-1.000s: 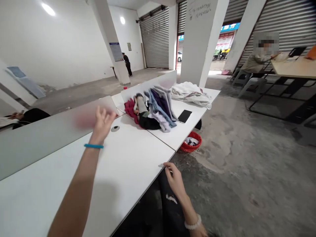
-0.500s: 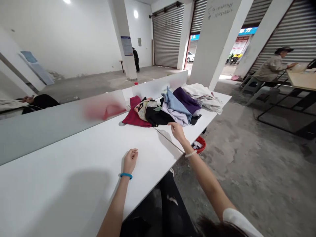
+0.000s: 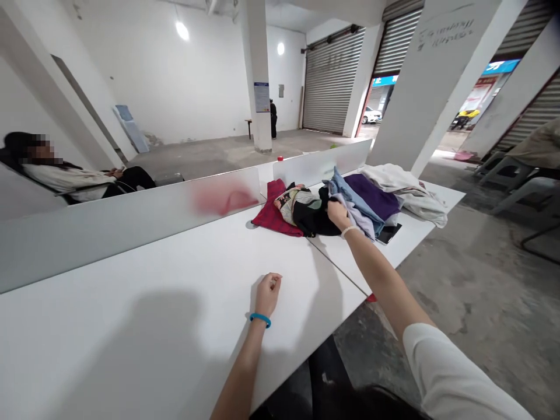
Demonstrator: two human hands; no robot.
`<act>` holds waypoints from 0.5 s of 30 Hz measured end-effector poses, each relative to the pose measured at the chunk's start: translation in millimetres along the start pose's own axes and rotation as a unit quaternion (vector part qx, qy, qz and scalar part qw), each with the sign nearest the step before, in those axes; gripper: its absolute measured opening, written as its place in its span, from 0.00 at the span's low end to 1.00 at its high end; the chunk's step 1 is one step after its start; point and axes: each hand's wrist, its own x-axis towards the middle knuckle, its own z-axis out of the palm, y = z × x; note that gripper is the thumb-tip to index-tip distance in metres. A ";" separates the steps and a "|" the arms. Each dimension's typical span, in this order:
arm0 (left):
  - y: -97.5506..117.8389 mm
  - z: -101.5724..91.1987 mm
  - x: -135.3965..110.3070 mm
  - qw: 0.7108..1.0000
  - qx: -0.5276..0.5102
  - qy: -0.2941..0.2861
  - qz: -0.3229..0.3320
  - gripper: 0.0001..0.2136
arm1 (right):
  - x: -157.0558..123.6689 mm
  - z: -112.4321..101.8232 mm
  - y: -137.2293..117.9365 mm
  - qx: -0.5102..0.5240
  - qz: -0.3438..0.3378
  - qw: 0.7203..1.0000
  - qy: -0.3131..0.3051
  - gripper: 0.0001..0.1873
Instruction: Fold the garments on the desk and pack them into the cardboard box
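A pile of clothes lies on the white table (image 3: 153,303) at the far end: a dark red garment (image 3: 271,216), a black garment (image 3: 308,219), a light blue one (image 3: 350,198), a purple one (image 3: 376,198) and a white one (image 3: 406,192). My right hand (image 3: 338,213) reaches into the pile, fingers closed on the black garment beside the light blue one. My left hand (image 3: 268,291), with a blue wristband, rests on the bare tabletop with fingers curled loosely, holding nothing.
A frosted divider panel (image 3: 109,219) runs along the table's far side. A dark phone (image 3: 387,234) lies under the pile's edge. A person (image 3: 65,175) reclines behind the divider at left. Another person stands by a far pillar (image 3: 262,87). Concrete floor lies to the right.
My right hand moved from the table's near edge up into the clothes pile and closed on the black garment. My left hand came down from the divider to rest on the tabletop.
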 end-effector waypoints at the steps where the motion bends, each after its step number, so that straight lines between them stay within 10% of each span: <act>1: -0.9 0.3 0.4 1.000 -0.003 0.002 -0.002 0.07 | 14.2 -6.1 -11.2 -0.025 0.003 1.000 0.003 0.24; 7: -3.5 1.0 -0.9 0.998 -0.051 0.011 -0.026 0.13 | 62.2 -43.4 -130.4 -0.053 -0.077 0.995 0.031 0.12; 12: 3.2 -2.7 1.3 0.982 -0.168 0.084 -0.004 0.42 | 13.0 -73.2 -260.6 0.204 -0.227 0.949 0.081 0.14; 15: 9.3 -19.2 -1.1 0.983 -0.155 0.100 0.021 0.39 | -14.0 -77.7 -292.3 0.266 -0.233 0.934 0.039 0.17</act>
